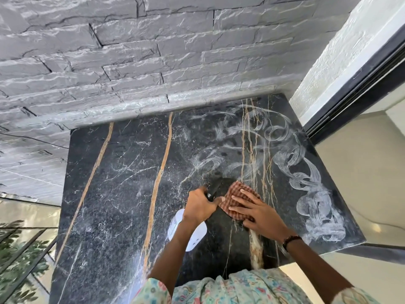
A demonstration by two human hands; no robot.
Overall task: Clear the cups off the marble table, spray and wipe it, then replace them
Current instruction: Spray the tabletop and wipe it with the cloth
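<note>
Marble tabletop (114, 194) has no cups on it and still looks dry toward the left of the frame, so with your left hand (200, 206) gripping the spray bottle (188, 232) and right hand (258, 212) pressing flat-fingered on the checked cloth (235, 195), overlap those swirls leftward.

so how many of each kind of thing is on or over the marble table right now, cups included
cups: 0 in view
spray bottle: 1, gripped by the left hand
checked cloth: 1, under the flat right hand
hands: 2
total: 4, on or over the marble table
</note>
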